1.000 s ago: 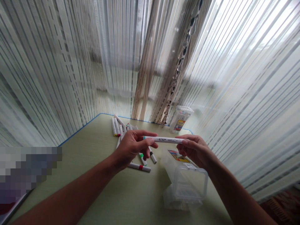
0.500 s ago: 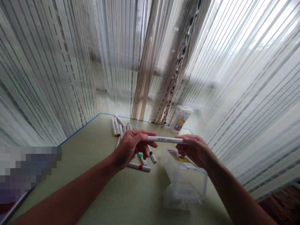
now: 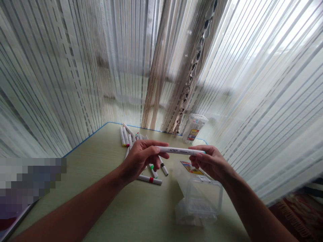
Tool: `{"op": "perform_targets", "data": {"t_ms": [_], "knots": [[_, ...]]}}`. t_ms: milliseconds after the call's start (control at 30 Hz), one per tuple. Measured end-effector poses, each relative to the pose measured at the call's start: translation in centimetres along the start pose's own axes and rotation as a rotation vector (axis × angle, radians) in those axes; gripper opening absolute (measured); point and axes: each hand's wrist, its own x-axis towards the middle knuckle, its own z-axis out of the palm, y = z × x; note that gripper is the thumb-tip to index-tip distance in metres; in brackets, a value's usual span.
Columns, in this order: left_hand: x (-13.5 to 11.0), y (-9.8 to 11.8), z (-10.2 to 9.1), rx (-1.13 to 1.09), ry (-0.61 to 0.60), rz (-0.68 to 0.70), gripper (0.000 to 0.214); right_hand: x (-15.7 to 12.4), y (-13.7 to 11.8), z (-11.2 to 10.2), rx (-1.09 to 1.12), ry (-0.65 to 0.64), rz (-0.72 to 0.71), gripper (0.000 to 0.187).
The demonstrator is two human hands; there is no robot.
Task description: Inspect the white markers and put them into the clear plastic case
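Well, I can see two bare hands holding one white pen (image 3: 178, 151) between them, near the middle of the frame. The left hand (image 3: 145, 155) pinches the left end with its thumb on top, and that end is hidden from me. The right hand (image 3: 210, 157) has the other end in a small pinch too, with its fingers curled in, and a bit of blue shows at the tip by the thumb. Both hands are closed just enough to fit the pen. It is up in the air over the pale green table (image 3: 121, 215), almost flat, with the right end a little lower. More white pens (image 3: 123, 137) lie in a messy bunch behind the left hand, left of the middle. I see a red-band pen (image 3: 150, 180), a green-band pen (image 3: 153, 170) and a black-band pen (image 3: 164, 167) under and beside that hand. Below the right hand, a clear box (image 3: 202, 198) lies on the table, but I can't tell if its lid is open. Farther back, right of the middle, another box (image 3: 195, 129) stands with a yellow label. Stripy curtains (image 3: 126, 67) fill the top, and a dark red cloth (image 3: 292, 215) with fringe shows at lower right.
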Motion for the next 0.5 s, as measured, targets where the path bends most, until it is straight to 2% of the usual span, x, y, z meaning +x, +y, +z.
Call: {"op": "perform_targets", "data": {"t_ms": [233, 500], "knots": [[-0.12, 0.26, 0.42, 0.057, 0.044, -0.010, 0.025, 0.04, -0.09, 0.13, 0.000, 0.003, 0.006, 0.026], [0.12, 0.01, 0.00, -0.039, -0.006, -0.010, 0.030, 0.02, -0.07, -0.14, 0.077, -0.006, 0.032, 0.023]]}}
